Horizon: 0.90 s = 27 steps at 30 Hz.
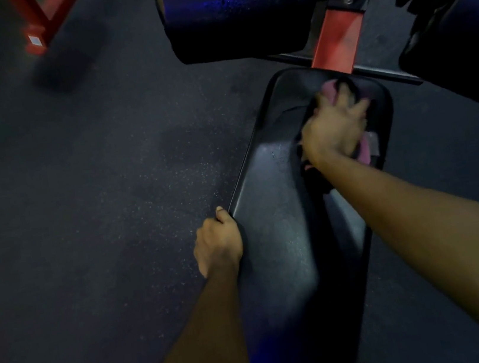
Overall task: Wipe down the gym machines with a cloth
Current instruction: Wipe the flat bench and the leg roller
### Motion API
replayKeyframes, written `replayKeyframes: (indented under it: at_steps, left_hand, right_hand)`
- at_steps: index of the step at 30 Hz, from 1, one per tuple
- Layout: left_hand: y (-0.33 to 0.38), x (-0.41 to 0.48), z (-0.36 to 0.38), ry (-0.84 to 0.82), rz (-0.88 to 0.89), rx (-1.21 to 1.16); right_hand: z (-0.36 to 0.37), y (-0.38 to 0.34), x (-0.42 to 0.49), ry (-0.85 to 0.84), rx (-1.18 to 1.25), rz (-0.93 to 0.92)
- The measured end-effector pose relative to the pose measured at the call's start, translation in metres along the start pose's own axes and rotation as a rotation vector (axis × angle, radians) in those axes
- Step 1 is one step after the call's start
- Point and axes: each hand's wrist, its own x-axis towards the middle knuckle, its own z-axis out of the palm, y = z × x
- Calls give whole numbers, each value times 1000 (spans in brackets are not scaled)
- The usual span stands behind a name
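Dim, bluish light; a soft sheen lies on the black bench pad [284,237]. The right hand [335,132] is motion-blurred, the far-left floor [60,177] smeared, wide-angle edges bent.

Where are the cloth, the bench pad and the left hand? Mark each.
cloth [329,89]: head view, pink fold beyond the fingers.
bench pad [284,237]: head view, bare top surface.
left hand [217,242]: head view, back of the hand.

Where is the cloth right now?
Head view, right of centre: the pink cloth lies on the far end of the bench pad, under the right hand, just short of the red frame.
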Motion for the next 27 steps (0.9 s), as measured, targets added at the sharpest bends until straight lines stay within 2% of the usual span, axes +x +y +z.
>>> replayKeyframes:
  at_steps: [2, 7, 9, 12, 16, 19, 22, 23, 26, 27]
  left_hand:
    - [0, 0, 0, -2, 0, -2]
    - [3, 0, 1, 5, -11, 3]
    - [2, 0, 1, 11, -15, -5]
    - [2, 1, 2, 19, -16, -4]
    - [2, 1, 1, 27, 4, 14]
    - [0, 5, 2, 20, 0, 16]
    - [-1, 5, 2, 15, -1, 18]
    - [0, 5, 1, 13, 0, 19]
    - [1, 4, 3, 14, -3, 11]
    - [1, 3, 3, 16, -6, 13]
  right_hand:
    - [6, -22, -1, -24, -6, -112]
    - [2, -12, -65, -104, 5, -672]
    - [-2, 16, -91, -139, 35, -724]
    - [-10, 57, -89, -74, 23, -510]
    - [-3, 46, -11, 31, 34, -96]
    - [14, -1, 43, 29, 96, -20]
    - [27, -39, 52, 23, 217, 75]
    - [27, -44, 43, 8, 203, 4]
    - [22, -26, -6, -99, 57, -508]
    - [15, -14, -25, -116, 50, -602]
